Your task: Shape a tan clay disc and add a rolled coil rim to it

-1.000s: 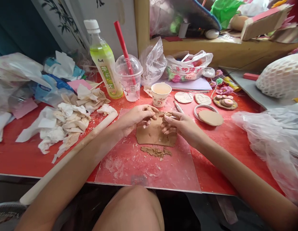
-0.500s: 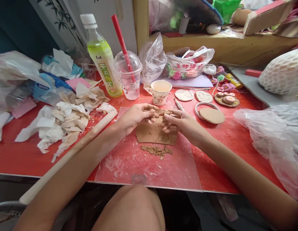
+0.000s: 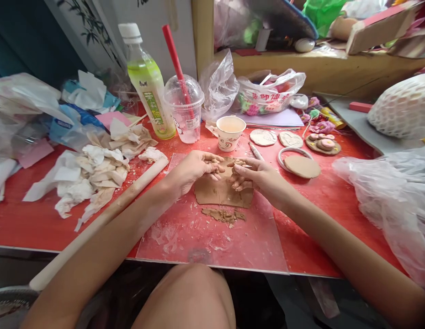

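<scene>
Pinching crumbly brown clay (image 3: pixel 216 161), left hand (image 3: pixel 194 170) and right hand (image 3: pixel 259 177) hang over a flat brown clay slab (image 3: pixel 222 194), white paper cup (image 3: pixel 229 140) at its twelve o'clock!

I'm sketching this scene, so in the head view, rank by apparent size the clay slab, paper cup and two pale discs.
1. Clay slab, partly covered
2. Paper cup
3. Left pale disc and right pale disc: too alike to rank

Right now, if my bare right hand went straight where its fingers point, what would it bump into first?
Probably your bare left hand, across a small gap over the flat brown clay slab. Depth is unclear, so their heights might not match.
</scene>
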Action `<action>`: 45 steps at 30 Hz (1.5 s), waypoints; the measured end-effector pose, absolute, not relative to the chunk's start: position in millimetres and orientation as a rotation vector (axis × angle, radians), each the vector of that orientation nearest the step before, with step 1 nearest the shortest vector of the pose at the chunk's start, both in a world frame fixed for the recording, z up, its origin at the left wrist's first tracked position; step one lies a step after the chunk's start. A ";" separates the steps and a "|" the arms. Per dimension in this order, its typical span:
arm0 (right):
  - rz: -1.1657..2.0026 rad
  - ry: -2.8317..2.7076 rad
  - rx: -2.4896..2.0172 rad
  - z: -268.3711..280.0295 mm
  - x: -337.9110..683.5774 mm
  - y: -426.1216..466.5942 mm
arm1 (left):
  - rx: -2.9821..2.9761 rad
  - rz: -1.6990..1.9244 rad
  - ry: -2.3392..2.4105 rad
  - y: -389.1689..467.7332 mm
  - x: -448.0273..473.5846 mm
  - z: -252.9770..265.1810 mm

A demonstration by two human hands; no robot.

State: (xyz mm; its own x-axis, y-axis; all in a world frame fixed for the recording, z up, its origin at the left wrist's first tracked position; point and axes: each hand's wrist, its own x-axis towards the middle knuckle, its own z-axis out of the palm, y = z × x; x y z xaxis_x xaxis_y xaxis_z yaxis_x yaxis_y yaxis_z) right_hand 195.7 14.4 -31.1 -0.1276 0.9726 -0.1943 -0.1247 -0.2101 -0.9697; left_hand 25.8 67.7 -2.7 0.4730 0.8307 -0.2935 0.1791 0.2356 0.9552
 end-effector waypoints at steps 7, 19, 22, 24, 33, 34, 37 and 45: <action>1.510 -1.086 -1.187 -32.8 195.9 14.7 | 1.273 0.501 0.894 69.8 24.1 -3.2; 1.495 -1.076 -1.184 -33.2 197.8 15.3 | 1.230 0.599 0.838 78.0 23.6 -9.8; 1.507 -1.081 -1.179 -34.1 197.7 15.4 | 1.209 0.578 0.863 78.2 22.9 -12.2; 1.504 -1.079 -1.184 -33.6 197.5 15.3 | 1.197 0.557 0.878 77.8 22.6 -12.9; 1.480 -1.073 -1.218 -31.1 196.6 14.7 | 1.200 0.454 0.939 70.2 23.9 -7.8; 1.480 -1.072 -1.220 -31.1 196.7 14.8 | 1.215 0.458 0.926 69.6 24.0 -8.3; 1.481 -1.069 -1.219 -31.3 196.8 15.2 | 1.260 0.480 0.902 68.1 24.3 -9.8; 1.493 -1.067 -1.209 -31.5 195.4 15.0 | 1.319 0.549 0.976 64.3 26.6 -1.1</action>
